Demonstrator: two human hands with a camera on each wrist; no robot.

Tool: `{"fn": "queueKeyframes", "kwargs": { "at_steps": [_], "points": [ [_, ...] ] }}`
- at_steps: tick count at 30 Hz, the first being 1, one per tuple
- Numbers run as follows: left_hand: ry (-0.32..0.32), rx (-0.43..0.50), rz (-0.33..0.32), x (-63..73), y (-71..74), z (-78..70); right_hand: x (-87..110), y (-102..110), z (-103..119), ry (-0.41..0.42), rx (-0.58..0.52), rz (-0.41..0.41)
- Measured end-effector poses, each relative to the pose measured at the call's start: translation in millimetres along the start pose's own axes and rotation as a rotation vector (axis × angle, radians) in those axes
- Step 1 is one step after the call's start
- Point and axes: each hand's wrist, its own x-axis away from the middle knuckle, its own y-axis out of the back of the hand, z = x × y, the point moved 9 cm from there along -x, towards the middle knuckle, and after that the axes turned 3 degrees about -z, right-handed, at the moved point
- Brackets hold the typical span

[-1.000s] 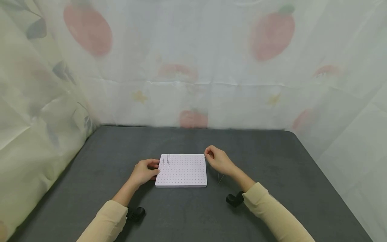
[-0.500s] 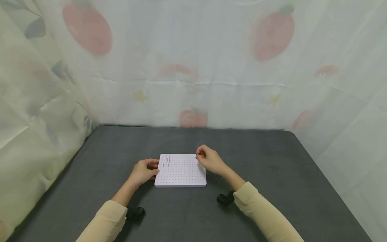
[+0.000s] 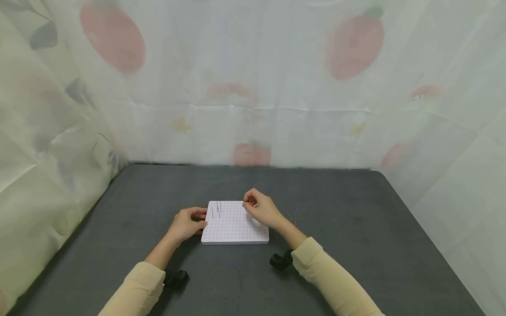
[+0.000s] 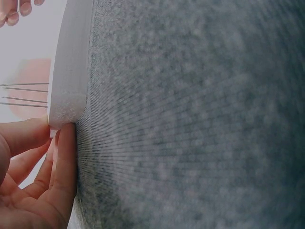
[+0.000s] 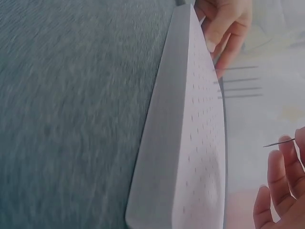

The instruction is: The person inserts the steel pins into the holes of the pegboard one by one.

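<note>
A white pegboard (image 3: 233, 230) with rows of small holes lies flat on the dark table. Several thin metal pins (image 4: 26, 89) stand in its far left corner. My left hand (image 3: 186, 226) grips the board's left edge, thumb on top and fingers against the side in the left wrist view. Over the far part of the board, my right hand (image 3: 262, 210) pinches one thin metal pin (image 5: 279, 142) between thumb and forefinger. That pin's tip points out free and apart from the board in the right wrist view.
A few loose pins (image 3: 295, 210) lie on the grey-black tabletop (image 3: 344, 245) right of the board. Black wrist cameras are strapped at both sleeves. A pale curtain (image 3: 308, 131) with fruit prints hangs behind the table, another at the left.
My right hand has moved left from the board's far right corner to over its far part, carrying the pin. More loose pins now show behind it. The left hand stays at the board's edge.
</note>
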Motion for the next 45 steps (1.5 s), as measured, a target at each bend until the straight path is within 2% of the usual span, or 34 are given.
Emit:
{"fn": "queueKeyframes", "kwargs": {
  "at_steps": [8, 27, 45],
  "points": [
    [0.006, 0.004, 0.001, -1.4, -1.1, 2.9, -3.5, -14, 9, 0.024, -0.04, 0.003],
    [0.009, 0.025, 0.006, -3.0, -1.0, 1.9, -7.5, -43, 23, 0.018, -0.019, 0.023],
    [0.0, 0.038, 0.027, -3.0, -1.8, 2.4, -9.3, -61, 39, 0.15, 0.164, 0.003]
  ]
}}
